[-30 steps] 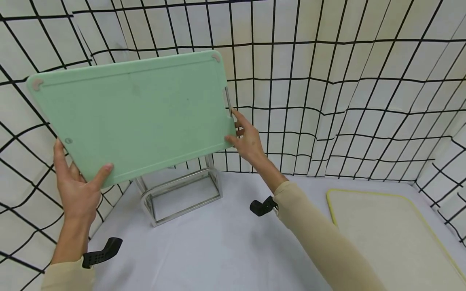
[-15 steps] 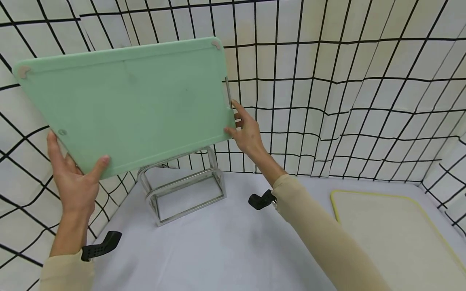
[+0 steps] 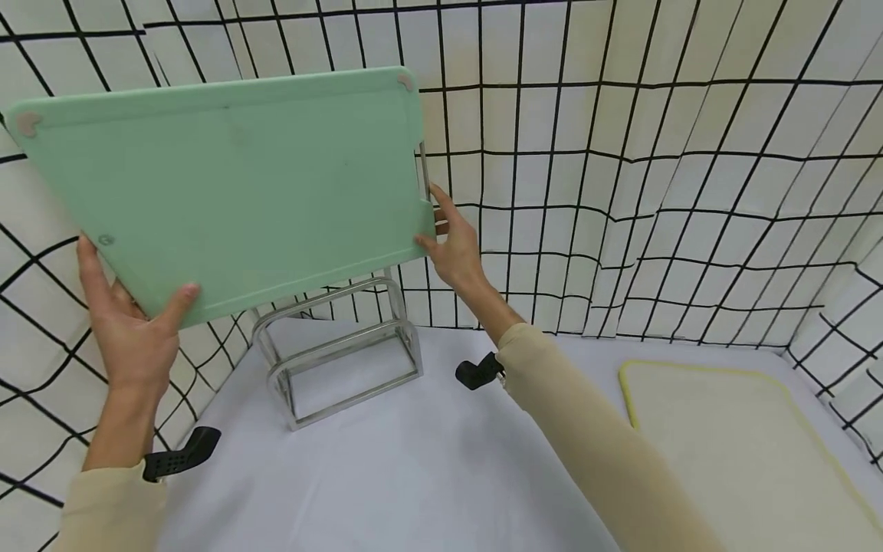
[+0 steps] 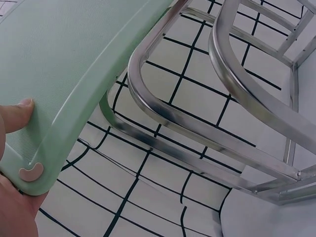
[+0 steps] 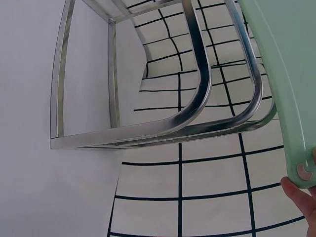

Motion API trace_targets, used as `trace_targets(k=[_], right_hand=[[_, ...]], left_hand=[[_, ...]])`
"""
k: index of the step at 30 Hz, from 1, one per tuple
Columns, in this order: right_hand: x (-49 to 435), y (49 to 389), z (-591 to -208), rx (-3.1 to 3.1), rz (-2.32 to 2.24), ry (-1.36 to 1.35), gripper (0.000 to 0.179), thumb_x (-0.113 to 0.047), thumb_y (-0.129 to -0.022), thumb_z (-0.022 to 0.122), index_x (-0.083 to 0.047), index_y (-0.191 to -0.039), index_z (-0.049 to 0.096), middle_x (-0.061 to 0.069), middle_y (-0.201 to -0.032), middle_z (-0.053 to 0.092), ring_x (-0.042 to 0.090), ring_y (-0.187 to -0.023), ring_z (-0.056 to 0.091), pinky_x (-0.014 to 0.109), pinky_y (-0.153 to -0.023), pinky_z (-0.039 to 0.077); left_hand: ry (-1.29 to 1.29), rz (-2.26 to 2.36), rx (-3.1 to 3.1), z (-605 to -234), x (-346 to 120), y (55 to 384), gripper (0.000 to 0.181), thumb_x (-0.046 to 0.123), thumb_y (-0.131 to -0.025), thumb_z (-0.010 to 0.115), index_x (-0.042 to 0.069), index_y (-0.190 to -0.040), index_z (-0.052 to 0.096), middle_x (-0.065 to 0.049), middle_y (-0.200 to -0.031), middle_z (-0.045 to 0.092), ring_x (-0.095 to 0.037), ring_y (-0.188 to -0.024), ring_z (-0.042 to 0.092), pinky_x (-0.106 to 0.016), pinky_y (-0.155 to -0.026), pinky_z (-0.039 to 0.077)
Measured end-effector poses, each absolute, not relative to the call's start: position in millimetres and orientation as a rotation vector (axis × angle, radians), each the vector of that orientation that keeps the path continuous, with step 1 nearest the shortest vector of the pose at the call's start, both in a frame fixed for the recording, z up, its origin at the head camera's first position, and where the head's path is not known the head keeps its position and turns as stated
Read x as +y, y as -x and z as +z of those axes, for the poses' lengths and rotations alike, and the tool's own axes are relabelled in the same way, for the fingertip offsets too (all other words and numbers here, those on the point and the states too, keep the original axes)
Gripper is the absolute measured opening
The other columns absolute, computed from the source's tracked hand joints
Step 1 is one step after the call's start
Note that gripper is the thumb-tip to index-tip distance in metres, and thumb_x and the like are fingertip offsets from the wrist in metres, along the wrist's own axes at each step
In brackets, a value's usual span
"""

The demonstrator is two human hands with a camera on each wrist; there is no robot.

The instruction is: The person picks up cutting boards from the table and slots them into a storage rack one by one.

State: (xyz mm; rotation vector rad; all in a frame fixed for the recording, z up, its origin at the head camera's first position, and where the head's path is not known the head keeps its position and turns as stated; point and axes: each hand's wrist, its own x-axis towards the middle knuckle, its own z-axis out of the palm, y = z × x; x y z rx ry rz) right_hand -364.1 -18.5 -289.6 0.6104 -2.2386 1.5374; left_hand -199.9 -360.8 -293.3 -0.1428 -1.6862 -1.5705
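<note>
A light green cutting board [image 3: 234,192] with pinkish corner pads is held up at the left in the head view, tilted. My left hand [image 3: 134,330] grips its lower left corner, thumb on the face and fingers behind. At the board's right end my right hand [image 3: 455,238] holds the lower corner, close to the metal handle. Below and behind the board stands a metal rack [image 3: 345,353] with looped bars. In the left wrist view the board's edge overlaps the rack's bars [image 4: 168,116]; the right wrist view shows the board [image 5: 291,98] beside the loops.
A whitish board with a yellow rim [image 3: 731,429] lies on the white table [image 3: 414,475] at the right. Walls with a black grid pattern [image 3: 552,176] close in the back and both sides, near my left hand.
Both hands have raised the cutting board and carried it slightly left, so more of the rack's upper loops shows beneath it. The grip of each hand stays the same.
</note>
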Motion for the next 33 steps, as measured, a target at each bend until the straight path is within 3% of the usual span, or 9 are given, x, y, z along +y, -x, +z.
trace_targets(k=[11,22,27,33], right_hand=[[-33.9,368.5,-301.8,-2.229,1.486,-0.659,0.083,-0.004,-0.094,0.074,-0.022,-0.163,0.032,0.016,-0.128,0.062,0.028,-0.116,0.066,0.032,-0.089,0.062],[-26.0,374.6,-319.8,-2.252,1.469,-0.661,0.081,-0.002,-0.095,0.073,-0.019,-0.164,0.033,0.02,-0.123,0.065,0.031,-0.111,0.069,0.035,-0.089,0.063],[-25.6,376.8,-329.0,-2.272,1.489,-0.649,0.082,-0.001,-0.095,0.073,-0.021,-0.164,0.033,0.02,-0.123,0.065,0.032,-0.112,0.068,0.035,-0.088,0.063],[-24.5,379.4,-342.8,-2.313,1.49,-0.624,0.083,-0.002,-0.095,0.074,-0.023,-0.164,0.032,0.018,-0.123,0.067,0.031,-0.115,0.068,0.036,-0.09,0.061]], left_hand=[[0.119,-1.556,-1.673,-307.0,-372.4,202.8,0.111,-0.021,-0.082,0.072,0.037,-0.164,0.026,-0.002,-0.163,0.044,-0.025,-0.15,0.044,-0.024,-0.108,0.053],[0.067,-1.586,-1.682,-322.6,-365.1,210.0,0.114,-0.019,-0.082,0.074,0.04,-0.165,0.024,-0.001,-0.166,0.038,-0.024,-0.154,0.039,-0.02,-0.11,0.05],[0.073,-1.616,-1.679,-332.1,-364.5,211.7,0.116,-0.021,-0.083,0.072,0.038,-0.167,0.017,0.005,-0.172,0.027,-0.02,-0.158,0.03,-0.012,-0.106,0.048],[-0.032,-1.504,-1.778,-347.0,-364.4,214.4,0.117,-0.018,-0.085,0.073,0.04,-0.167,0.012,-0.001,-0.171,0.032,-0.022,-0.155,0.038,-0.009,-0.098,0.05]])
